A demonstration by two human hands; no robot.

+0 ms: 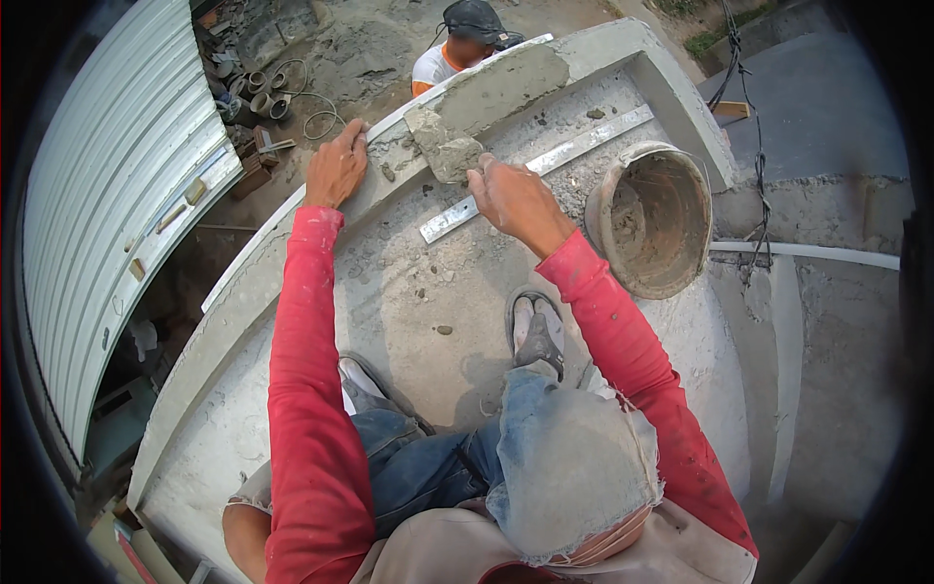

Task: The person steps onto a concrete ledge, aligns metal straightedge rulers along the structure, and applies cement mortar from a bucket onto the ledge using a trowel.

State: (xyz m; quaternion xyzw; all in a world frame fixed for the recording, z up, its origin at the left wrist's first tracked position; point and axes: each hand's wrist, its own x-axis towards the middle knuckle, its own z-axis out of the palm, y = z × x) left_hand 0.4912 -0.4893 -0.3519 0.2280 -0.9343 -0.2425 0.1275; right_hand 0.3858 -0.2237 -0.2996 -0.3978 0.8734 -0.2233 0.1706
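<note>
My left hand (333,165) grips a long white strip (525,44) along the outer top edge of a curved concrete ledge (671,88), fingertips over it. My right hand (511,195) is closed on a trowel whose blade, coated in grey mortar (443,146), lies over the ledge's top, where a band of wet mortar (516,83) runs to the right. Below the ledge lies a silver straightedge bar (603,131), partly hidden by my right hand. A mortar-caked bucket (662,273) stands to the right of that hand.
A co-worker in a cap (438,68) is beyond the ledge, lower down. Corrugated metal roofing (117,214) fills the left, beside coiled hose and pots (272,97). Cables (754,195) hang at right. My feet stand on the gritty slab (433,311).
</note>
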